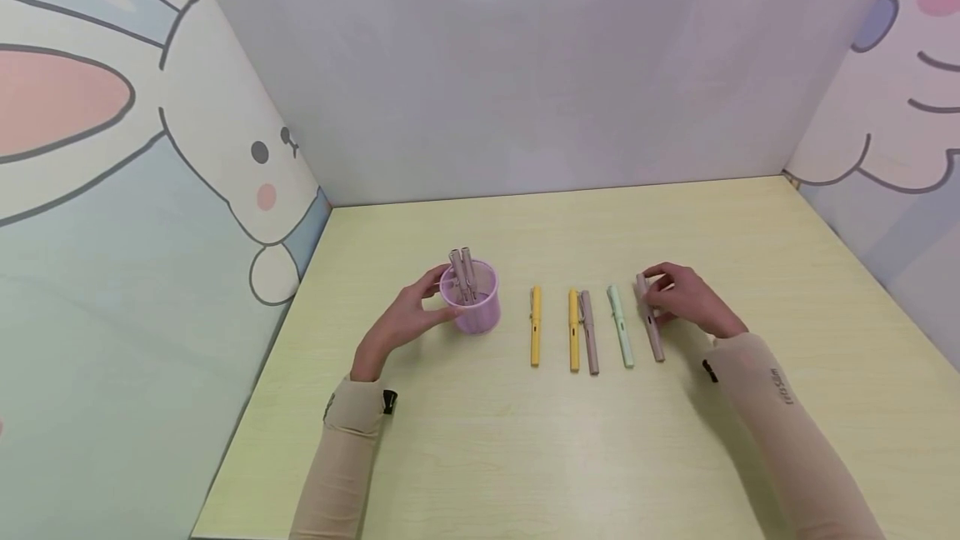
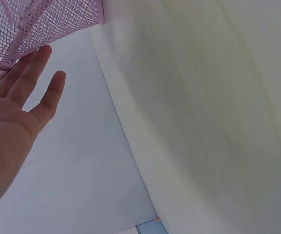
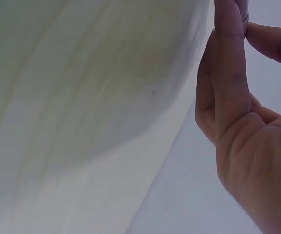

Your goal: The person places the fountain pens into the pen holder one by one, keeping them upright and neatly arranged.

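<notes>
Mesh cup (image 1: 480,319), smooth pens (image 1: 536,332), wood-grain table (image 1: 525,457)

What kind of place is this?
Possibly a small decorated booth or room corner for tabletop activities: a pale wood-look tabletop sits against a plain back wall, and a big cartoon rabbit covers much of the left wall.

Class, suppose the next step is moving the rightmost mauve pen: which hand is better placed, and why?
Probably the right hand: its thumb and fingers grip that mauve pen. The left hand is farther off, holding the pink mesh cup, with other pens between.
</notes>
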A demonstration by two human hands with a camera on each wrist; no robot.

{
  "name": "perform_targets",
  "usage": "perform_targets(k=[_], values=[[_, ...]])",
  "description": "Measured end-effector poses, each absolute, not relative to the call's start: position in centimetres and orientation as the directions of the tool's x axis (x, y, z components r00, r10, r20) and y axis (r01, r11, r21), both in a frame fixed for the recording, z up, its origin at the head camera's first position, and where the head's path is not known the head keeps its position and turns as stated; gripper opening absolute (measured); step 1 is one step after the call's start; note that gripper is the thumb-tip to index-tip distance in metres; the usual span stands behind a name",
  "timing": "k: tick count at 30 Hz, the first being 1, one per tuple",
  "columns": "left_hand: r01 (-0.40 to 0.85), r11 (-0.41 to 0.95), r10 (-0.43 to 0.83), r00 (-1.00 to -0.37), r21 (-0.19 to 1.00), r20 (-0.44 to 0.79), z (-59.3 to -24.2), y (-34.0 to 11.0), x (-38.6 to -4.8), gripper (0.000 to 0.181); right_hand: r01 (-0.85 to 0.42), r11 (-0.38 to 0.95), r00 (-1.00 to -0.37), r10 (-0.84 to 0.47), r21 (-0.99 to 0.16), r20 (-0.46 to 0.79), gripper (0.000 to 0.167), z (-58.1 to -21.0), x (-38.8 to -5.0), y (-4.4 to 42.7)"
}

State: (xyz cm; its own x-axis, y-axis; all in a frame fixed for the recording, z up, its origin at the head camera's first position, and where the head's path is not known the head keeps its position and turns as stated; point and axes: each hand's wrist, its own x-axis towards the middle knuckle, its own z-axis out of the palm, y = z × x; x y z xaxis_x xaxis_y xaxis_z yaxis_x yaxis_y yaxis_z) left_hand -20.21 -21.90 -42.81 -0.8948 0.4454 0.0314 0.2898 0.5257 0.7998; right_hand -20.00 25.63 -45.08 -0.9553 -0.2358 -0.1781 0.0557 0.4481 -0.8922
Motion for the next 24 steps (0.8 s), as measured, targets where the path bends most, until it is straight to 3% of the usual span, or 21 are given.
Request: perform_targets(k=[10,24], values=[[0.287,0.529,0.441,-0.897,0.798,0.030,-42.7,-21.8,-20.1,0.077,-0.037,0.382,-0.975,-0.218,-0.924,-0.051,0.054,-44.9,-20.3,25.5],[0.292,0.520,0.443,-0.896,0.803,0.039,-42.9,-21.9,-20.2,0.076,-0.206,0.217,-0.975,-0.128,-0.954,0.182,0.050,-44.5,-20.8,23.2]])
